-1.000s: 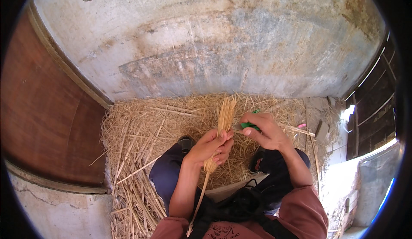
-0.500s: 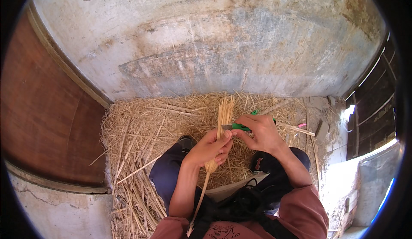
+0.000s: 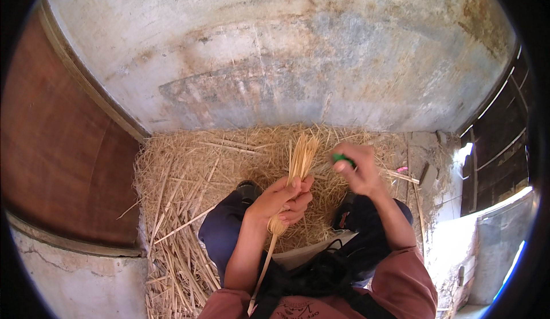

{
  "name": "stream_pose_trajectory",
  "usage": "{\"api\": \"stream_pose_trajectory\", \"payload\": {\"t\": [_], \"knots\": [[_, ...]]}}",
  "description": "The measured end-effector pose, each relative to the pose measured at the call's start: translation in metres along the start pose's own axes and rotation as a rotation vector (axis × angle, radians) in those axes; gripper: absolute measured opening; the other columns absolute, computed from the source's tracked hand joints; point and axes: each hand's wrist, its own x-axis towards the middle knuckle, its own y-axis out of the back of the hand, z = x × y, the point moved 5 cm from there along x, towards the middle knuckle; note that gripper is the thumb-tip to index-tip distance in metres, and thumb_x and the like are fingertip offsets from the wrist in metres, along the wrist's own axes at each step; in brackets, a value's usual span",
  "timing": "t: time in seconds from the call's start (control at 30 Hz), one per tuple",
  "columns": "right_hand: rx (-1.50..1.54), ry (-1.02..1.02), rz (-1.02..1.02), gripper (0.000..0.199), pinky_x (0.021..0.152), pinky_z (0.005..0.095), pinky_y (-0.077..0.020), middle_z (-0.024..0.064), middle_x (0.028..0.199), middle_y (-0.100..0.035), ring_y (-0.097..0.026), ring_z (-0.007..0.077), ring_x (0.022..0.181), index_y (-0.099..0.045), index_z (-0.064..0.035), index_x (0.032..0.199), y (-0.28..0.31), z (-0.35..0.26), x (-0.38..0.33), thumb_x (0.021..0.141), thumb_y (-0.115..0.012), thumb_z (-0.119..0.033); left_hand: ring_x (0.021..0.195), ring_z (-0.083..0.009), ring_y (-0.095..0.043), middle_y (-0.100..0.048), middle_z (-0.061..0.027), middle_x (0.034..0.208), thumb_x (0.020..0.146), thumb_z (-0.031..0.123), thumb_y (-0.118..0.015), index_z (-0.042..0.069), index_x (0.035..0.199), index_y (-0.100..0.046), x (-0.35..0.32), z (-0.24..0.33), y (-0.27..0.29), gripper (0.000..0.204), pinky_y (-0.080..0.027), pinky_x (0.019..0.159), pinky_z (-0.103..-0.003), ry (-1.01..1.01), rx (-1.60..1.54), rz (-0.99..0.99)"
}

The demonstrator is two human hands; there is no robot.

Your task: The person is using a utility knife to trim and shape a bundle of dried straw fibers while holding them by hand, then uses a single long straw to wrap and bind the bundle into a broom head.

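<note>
My left hand (image 3: 285,197) is wrapped round a bundle of pale split strips (image 3: 303,157), held over the floor between my knees. The strips fan out at the far end above my fingers. Below my hand the bundle bulges, then narrows to a thin stick (image 3: 262,279) that runs down toward my lap. To the right of the bundle and apart from it, my right hand (image 3: 364,170) is closed round a green-handled knife (image 3: 344,159). Motion blurs that hand, and I cannot make out the blade now.
Straw shavings (image 3: 223,158) cover the floor around my feet. Long loose sticks (image 3: 177,262) lie in a heap at the left. A stained wall (image 3: 275,61) stands ahead, a brown wooden panel (image 3: 69,141) at the left. A grey block (image 3: 428,176) lies at the right.
My right hand with the knife has drawn away from the bundle toward the right. The bundle's strips are spread wider, and my left hand still grips it.
</note>
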Motion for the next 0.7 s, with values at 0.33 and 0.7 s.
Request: {"api": "stream_pose_trajectory", "payload": {"t": [0.33, 0.7], "knots": [[-0.038, 0.087, -0.098, 0.021, 0.055, 0.0374, -0.0497, 0.0112, 0.082, -0.07, -0.067, 0.0298, 0.064, -0.072, -0.0029, 0.098, -0.026, -0.026, 0.001, 0.088, -0.082, -0.019, 0.04, -0.0006, -0.038, -0.035, 0.0081, 0.06, 0.109, 0.051, -0.051, 0.003, 0.127, -0.058, -0.005, -0.003, 0.003, 0.052, -0.033, 0.037, -0.02, -0.04, 0.005, -0.041], [-0.227, -0.101, 0.255, 0.025, 0.053, 0.0354, -0.047, 0.0095, 0.074, -0.068, -0.063, 0.0217, 0.059, -0.073, -0.0035, 0.093, 0.008, 0.002, 0.02, 0.093, -0.078, -0.029, 0.037, 0.0001, -0.038, -0.039, 0.0081, 0.058, 0.105, 0.053, -0.06, 0.017, 0.091, -0.037, -0.001, -0.004, -0.015, 0.045, -0.031, 0.034, -0.018, 0.034, -0.038, 0.0]]}}
